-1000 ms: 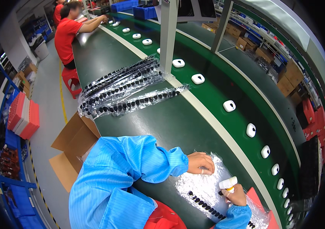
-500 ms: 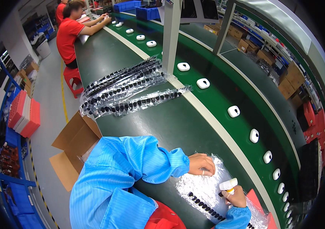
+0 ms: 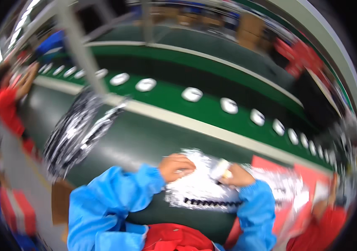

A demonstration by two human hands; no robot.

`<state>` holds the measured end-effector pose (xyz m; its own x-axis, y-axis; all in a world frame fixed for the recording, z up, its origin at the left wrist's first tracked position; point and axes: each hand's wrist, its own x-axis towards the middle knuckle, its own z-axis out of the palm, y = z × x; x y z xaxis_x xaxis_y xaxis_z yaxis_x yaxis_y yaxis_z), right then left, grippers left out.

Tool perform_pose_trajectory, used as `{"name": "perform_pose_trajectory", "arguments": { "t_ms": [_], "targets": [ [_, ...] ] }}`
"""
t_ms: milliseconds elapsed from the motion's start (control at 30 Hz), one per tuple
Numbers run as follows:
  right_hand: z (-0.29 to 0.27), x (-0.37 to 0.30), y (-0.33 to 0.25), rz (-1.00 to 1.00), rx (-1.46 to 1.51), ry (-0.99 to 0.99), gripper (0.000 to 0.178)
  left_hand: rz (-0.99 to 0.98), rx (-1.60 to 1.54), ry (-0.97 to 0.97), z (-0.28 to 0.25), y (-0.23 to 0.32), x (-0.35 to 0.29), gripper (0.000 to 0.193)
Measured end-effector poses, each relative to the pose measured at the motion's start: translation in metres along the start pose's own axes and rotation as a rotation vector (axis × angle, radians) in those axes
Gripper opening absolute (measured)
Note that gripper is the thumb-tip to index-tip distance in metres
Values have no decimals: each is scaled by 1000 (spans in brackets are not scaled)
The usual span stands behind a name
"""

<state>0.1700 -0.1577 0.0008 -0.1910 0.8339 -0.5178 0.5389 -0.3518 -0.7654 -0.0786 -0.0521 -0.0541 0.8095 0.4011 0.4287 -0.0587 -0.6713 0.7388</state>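
A crinkled, shiny clear plastic sheet (image 3: pixel 195 184) lies on the dark green table in front of me, with a row of small black pieces (image 3: pixel 212 203) along its near part. My left hand (image 3: pixel 176 167) is closed at the sheet's left side, its fingers bent together on the plastic. Over the sheet's right part, my right hand (image 3: pixel 238 175) grips a small white object (image 3: pixel 219 169) with a yellowish part; its exact kind is blurred. A dark bit shows by the right fingertips. Both my sleeves are blue.
White rounded cases (image 3: pixel 192 94) with dark spots line the green conveyor (image 3: pixel 168 94) beyond the table. Plastic strips of black pieces (image 3: pixel 73 129) lie at left, near a metal post (image 3: pixel 80 50). Pink sheets (image 3: pixel 266 164) and a red-sleeved person (image 3: pixel 320 226) are at right; another person (image 3: pixel 9 104) sits far left.
The view has swung to the right and blurred, bringing the person at right into sight. Both hands remain at the sheet, and the right still holds the white object.
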Motion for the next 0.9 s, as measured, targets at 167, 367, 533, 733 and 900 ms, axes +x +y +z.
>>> {"name": "perform_pose_trajectory", "arguments": {
  "t_ms": [167,367,533,733,900],
  "targets": [
    [0,-2,-15,-29,33,37,28,-76,116,221,-13,12,6,20],
    [1,-4,-15,-59,-15,92,29,-384,298,183,-18,5,20,37],
    [6,-12,-6,-95,-69,62,27,-402,312,-21,-6,15,27,29],
    [14,-6,-5,-360,-163,116,29,-575,-419,-6,-12,4,7,28],
    [17,-22,-20,-498,-104,238,29,-514,-561,108,-34,14,14,31]
  ]
}}
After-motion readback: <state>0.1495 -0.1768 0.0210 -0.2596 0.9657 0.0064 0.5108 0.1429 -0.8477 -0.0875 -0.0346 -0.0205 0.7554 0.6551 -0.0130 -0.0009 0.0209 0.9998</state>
